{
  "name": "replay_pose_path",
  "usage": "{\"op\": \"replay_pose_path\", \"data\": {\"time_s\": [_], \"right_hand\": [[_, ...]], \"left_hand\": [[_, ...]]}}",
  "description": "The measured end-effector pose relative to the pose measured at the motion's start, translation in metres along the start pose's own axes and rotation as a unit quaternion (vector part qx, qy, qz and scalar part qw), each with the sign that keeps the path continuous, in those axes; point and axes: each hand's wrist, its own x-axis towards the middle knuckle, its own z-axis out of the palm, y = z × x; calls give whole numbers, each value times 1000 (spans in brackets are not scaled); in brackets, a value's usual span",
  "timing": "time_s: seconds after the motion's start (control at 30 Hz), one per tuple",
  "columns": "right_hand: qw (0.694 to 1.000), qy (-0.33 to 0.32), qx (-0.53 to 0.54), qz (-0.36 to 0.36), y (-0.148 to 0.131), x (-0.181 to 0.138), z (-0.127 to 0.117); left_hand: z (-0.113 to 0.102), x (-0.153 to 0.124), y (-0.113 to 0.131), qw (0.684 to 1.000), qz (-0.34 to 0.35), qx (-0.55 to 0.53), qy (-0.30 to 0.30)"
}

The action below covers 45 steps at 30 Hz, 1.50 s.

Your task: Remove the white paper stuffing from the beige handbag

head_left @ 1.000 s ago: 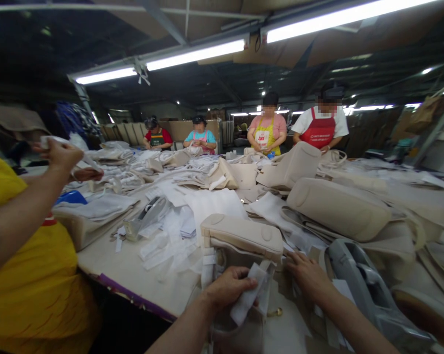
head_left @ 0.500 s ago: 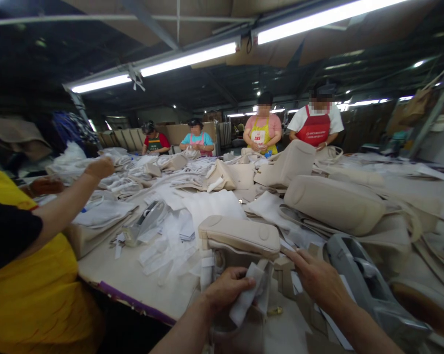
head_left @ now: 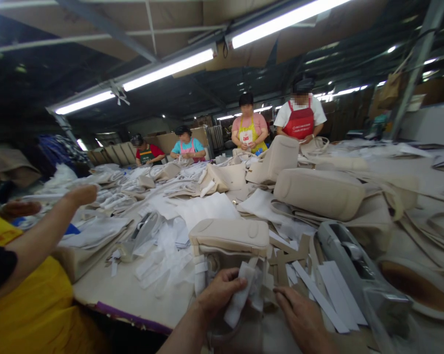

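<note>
A cream handbag (head_left: 229, 236) stands close in front of me, its smooth panel facing up. My left hand (head_left: 222, 290) is closed on a strip of white foam (head_left: 240, 295) beside the bag's opening. To the right, my right hand (head_left: 303, 314) has its fingertips pinched on a small taupe strip (head_left: 269, 295) near the bag's side. The far end of that strip is hard to make out. Beyond this hand lie taupe strips (head_left: 286, 260) and white paper strips (head_left: 336, 290).
A grey tape dispenser (head_left: 345, 250) and a roll of brown tape (head_left: 415, 287) sit at right. Another dispenser (head_left: 141, 236) stands left. Cream bags (head_left: 318, 191) and white foam sheets (head_left: 207, 209) cover the table. A co-worker's arm (head_left: 48, 221) reaches in from the left; several people work opposite.
My right hand has drawn back toward me from the pile of strips, and its fingers now pinch a taupe strip. My left hand keeps the foam. The view has shifted right.
</note>
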Motion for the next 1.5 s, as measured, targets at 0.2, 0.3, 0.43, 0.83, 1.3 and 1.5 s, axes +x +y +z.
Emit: {"op": "replay_pose_path", "data": {"time_s": [0.2,0.3,0.43,0.83,1.3,1.5], "right_hand": [[997,2,64,30,-14,3,-8],[997,-16,76,21,-26,6,-15],[994,-36,99,4,-35,9,-23],[998,-54,45,9,-21,25,-5],[990,-1,141,27,-40,41,26],[986,7,159,58,-20,42,17]], "left_hand": [[1,-4,-3,1000,16,1,6],[3,-4,-3,1000,21,-11,12],[4,-4,-3,999,14,-17,26],[7,-5,1,999,10,-18,30],[14,-4,-9,989,24,-102,100],[16,-7,-11,990,-5,-94,101]]}}
